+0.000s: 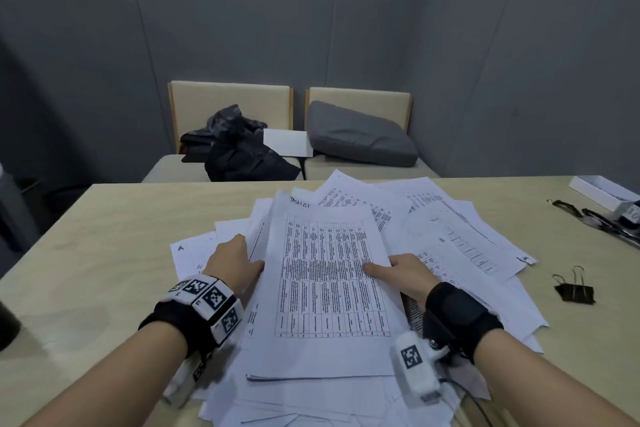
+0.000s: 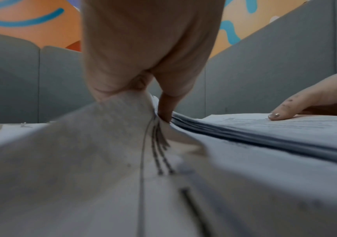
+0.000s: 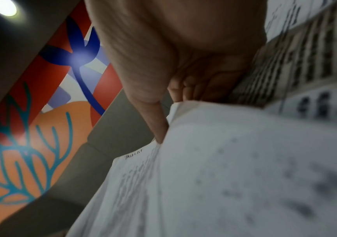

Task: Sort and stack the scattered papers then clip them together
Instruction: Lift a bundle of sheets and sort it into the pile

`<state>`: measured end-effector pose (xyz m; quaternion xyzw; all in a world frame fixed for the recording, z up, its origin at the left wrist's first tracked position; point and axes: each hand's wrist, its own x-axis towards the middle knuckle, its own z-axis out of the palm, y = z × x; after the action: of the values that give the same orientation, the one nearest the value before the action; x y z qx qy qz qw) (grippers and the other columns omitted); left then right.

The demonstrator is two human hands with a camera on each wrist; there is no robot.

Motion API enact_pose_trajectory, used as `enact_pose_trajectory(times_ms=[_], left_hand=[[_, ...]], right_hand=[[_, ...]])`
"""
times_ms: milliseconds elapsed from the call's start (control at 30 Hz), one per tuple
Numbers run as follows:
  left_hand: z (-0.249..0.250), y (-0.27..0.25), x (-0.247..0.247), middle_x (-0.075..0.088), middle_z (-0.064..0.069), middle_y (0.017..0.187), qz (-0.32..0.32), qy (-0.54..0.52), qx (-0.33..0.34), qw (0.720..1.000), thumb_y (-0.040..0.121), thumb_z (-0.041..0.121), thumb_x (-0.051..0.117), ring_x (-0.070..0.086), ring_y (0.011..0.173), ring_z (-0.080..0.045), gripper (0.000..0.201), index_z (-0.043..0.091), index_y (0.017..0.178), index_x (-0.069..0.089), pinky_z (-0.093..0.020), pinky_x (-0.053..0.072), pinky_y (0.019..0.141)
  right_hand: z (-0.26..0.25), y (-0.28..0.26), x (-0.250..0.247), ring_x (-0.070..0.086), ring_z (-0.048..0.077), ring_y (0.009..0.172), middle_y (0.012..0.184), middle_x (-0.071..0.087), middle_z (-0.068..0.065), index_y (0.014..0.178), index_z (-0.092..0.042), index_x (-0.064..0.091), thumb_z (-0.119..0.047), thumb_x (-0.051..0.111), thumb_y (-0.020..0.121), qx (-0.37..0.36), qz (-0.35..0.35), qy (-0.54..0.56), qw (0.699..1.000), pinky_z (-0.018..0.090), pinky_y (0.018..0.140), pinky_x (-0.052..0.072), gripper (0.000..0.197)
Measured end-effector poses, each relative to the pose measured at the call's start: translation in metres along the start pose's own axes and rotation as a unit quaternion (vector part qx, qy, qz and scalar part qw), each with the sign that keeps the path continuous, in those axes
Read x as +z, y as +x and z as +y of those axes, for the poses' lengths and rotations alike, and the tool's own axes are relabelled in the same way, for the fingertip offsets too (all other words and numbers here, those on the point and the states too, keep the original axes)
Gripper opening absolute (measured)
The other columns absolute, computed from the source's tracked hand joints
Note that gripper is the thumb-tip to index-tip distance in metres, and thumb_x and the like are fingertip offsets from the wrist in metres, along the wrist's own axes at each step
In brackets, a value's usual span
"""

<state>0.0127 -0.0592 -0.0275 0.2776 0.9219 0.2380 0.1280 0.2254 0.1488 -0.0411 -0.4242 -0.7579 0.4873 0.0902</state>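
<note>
Stacking step: left hand [image 1: 235, 262] and right hand [image 1: 403, 272] pinch the white printed-table paper stack's [image 1: 329, 288] side edges, seemingly thumb-over; next, squaring before clipping.

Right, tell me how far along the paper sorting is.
Done: a partial stack headed "TASKLIST" sits squared on top of the pile. In hand: the left hand and right hand grip its two sides. Left: loose sheets still fan across the table, and the binder clip lies unused to the right, so nothing is clipped yet.
</note>
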Motion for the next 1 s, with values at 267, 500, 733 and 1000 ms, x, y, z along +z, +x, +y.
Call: enact_pose_trajectory(times_ms=[267,500,733,1000], left_hand=[[-0.001,0.001,-0.008,0.057,-0.012,0.092,0.059,-0.007,-0.041,0.997,0.088,0.019,0.062,0.055,0.083,-0.030,0.020,0.002,0.088,0.052,-0.034,0.044,0.069],[-0.004,0.004,-0.019,0.062,-0.016,0.089,0.021,-0.067,-0.094,0.993,0.088,0.011,0.058,0.059,0.078,-0.032,0.013,-0.001,0.094,0.058,-0.033,0.044,0.063],[0.021,0.005,-0.028,0.058,-0.020,0.087,-0.068,-0.120,-0.082,0.987,0.088,-0.003,0.037,0.053,0.081,-0.031,0.019,-0.008,0.092,0.054,-0.029,0.037,0.058],[0.035,-0.018,-0.011,0.065,-0.018,0.088,-0.049,-0.261,-0.089,0.960,0.087,0.024,0.066,0.062,0.076,-0.032,0.040,-0.006,0.112,0.059,-0.033,0.052,0.063]], right_hand=[[0.007,-0.003,-0.019,0.073,0.016,0.066,0.078,0.076,0.004,0.094,0.000,0.066,-0.012,0.070,0.087,0.043,-0.013,0.214,0.976,0.019,0.050,0.053,0.015],[0.008,-0.003,-0.014,0.073,0.024,0.092,0.102,0.075,0.010,0.105,-0.003,0.070,-0.017,0.071,0.086,0.017,-0.020,0.147,0.989,0.034,0.083,0.057,0.023],[-0.006,-0.008,-0.013,0.066,0.022,0.106,0.117,0.069,0.007,0.119,-0.004,0.066,-0.015,0.069,0.087,-0.028,-0.055,0.069,0.996,0.031,0.096,0.050,0.034],[-0.019,-0.011,0.009,0.070,0.024,0.100,0.108,0.074,0.007,0.108,-0.004,0.072,-0.020,0.075,0.083,-0.067,-0.093,0.009,0.993,0.041,0.096,0.053,0.030]])
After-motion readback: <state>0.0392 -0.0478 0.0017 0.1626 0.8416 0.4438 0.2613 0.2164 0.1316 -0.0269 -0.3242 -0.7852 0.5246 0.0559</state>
